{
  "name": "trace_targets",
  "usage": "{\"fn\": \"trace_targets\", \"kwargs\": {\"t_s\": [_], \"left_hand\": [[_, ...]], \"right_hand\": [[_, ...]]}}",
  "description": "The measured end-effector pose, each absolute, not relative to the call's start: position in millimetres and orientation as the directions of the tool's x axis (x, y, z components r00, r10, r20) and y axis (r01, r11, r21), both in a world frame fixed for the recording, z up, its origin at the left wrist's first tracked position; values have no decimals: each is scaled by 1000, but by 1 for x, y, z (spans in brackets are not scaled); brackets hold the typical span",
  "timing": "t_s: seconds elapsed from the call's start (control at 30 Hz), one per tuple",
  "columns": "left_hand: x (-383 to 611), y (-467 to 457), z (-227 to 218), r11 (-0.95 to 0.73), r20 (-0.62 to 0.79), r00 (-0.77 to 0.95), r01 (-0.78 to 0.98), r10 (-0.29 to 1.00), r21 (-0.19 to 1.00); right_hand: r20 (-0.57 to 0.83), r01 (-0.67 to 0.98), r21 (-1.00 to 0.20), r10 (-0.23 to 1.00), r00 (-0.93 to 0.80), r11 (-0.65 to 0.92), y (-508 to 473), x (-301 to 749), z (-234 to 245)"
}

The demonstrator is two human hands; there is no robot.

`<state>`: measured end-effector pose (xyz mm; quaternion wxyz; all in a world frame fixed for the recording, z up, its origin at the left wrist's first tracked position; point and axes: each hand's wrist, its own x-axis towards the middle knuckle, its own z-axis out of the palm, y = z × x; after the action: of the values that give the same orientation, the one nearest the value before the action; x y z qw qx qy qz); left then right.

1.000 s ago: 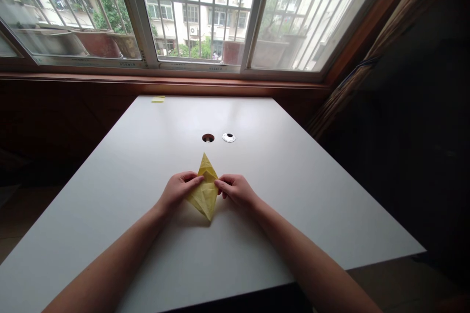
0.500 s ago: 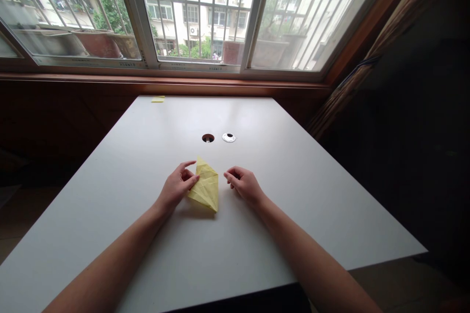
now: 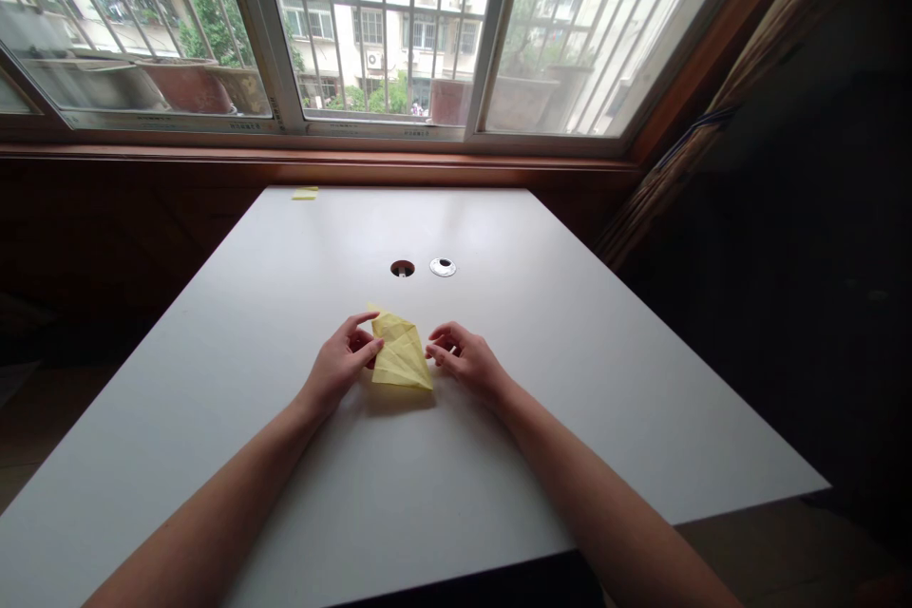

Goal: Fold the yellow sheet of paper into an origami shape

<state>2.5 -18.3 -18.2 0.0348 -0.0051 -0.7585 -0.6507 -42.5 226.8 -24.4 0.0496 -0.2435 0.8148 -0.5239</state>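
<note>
Head view. White table (image 3: 570,380) set against a wood sill, barred window (image 3: 385,19) behind w/ apartment blocks outside; daylight is flat, rt side of the room is dark.

Folded yellow paper (image 3: 400,361) lies near table centre, toward the near edge, between both hands. It is a multi-layer kite/diamond shape, long axis slanted, one point toward far-left and one toward near-rt. It looks nearly flat on the table.

Left hand (image 3: 340,369): thumb + index closed on the paper's left edge, index tip by the far corner; other fingers curled under. Right hand (image 3: 466,363): fingers half-curled and loose, holding nothing, tips just beside the paper's rt edge. Contact vs. small gap: can't tell.

Step in hand (judgement): paper-folding, mid-way; piece is being re-oriented on the table, no crease being pressed at this instant. A further fold would call for the piece squared up, one hand pinning it, the other's fingertips on a free flap or edge.

Other items: cable hole (image 3: 403,268) and its loose cap (image 3: 443,267) beyond the paper; small yellow scrap (image 3: 305,194) at the far-left edge.

Hard to read: layer count and crease pattern too small; underside of the paper and left palm hidden; curtain (image 3: 712,114) and floor at rt lost in shadow; forearms cut off at the frame bottom.
</note>
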Motion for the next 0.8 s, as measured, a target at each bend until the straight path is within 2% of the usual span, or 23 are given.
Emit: {"fn": "trace_targets", "kwargs": {"t_s": [0.27,0.63,0.8], "left_hand": [[2,-20,-20,141,65,-998,63,-10,988],[1,-18,-18,99,64,-997,68,47,993],[1,-19,-18,99,62,-996,68,66,993]], "right_hand": [[101,-299,-897,-508,-856,326,225,-42,-24],[50,-169,-967,-503,-863,193,228,-46,-28],[66,-183,-964,-489,-870,195,227,-47,-29]]}}
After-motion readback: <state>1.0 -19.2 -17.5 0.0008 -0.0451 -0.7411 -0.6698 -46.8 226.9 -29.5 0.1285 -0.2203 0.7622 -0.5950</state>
